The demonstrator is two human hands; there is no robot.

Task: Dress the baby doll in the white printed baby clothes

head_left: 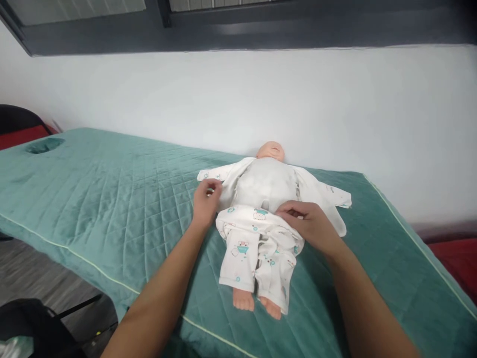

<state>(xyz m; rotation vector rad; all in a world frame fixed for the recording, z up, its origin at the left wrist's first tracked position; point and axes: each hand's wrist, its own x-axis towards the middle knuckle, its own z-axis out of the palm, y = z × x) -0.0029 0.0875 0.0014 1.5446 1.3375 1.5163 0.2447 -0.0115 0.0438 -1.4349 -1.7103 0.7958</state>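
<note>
A baby doll point(266, 184) lies on its back, head toward the wall and bare feet toward me. Its white printed shirt point(320, 199) is spread open, leaving the pale torso uncovered, with the sleeves out to both sides. White printed pants point(240, 248) cover the legs, their top bunched below the belly. My left hand point(205, 201) is closed in a pinch at the shirt's edge on the left. At the right end of the waistband, my right hand point(307, 221) has thumb and fingers pressed together on the pants; the fingertips are partly hidden.
Beneath the doll is a bed with a quilted green cover point(122, 199), which has a round hole point(44, 145) at its far left. A white wall point(167, 99) runs behind it. A black bag-like object point(33, 323) is at the lower left, and red seats flank the bed.
</note>
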